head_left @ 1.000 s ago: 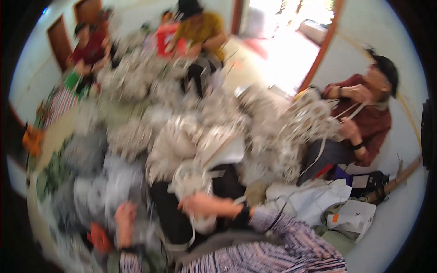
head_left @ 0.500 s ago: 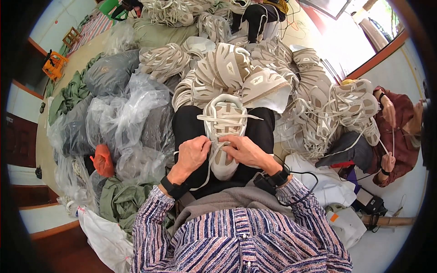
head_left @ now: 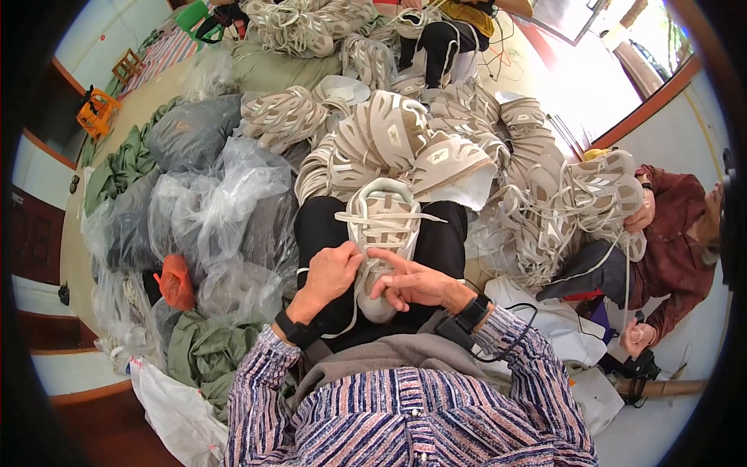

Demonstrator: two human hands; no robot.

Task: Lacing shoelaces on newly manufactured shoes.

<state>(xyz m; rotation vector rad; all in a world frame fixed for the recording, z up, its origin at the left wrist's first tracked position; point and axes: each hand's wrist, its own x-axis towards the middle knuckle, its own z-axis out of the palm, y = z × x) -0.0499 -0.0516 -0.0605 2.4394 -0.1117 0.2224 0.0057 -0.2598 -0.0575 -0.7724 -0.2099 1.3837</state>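
Observation:
A beige and white sneaker (head_left: 384, 226) rests on my lap between my knees, its toe toward me. Flat pale laces (head_left: 381, 219) cross its upper part, with loose ends sticking out on both sides. My left hand (head_left: 331, 274) is closed in a pinch at the left side of the shoe, apparently on the shoelace; its fingertips are partly hidden. Over the toe, my right hand (head_left: 416, 282) has its index finger stretched toward the left hand and the other fingers loosely bent apart. I see nothing held in it.
Stacked sneaker uppers (head_left: 373, 136) pile up just beyond my knees. Clear plastic bags (head_left: 222, 183) and a red bag (head_left: 176, 282) lie at left, near green cloth (head_left: 210, 354). A co-worker (head_left: 673, 233) handles laces on shoes at right; others sit at the far side.
My right hand has opened from a pinch, its index finger now extended. My left hand stays pinched beside the shoe. The co-worker's hands have moved apart, drawing a lace downward.

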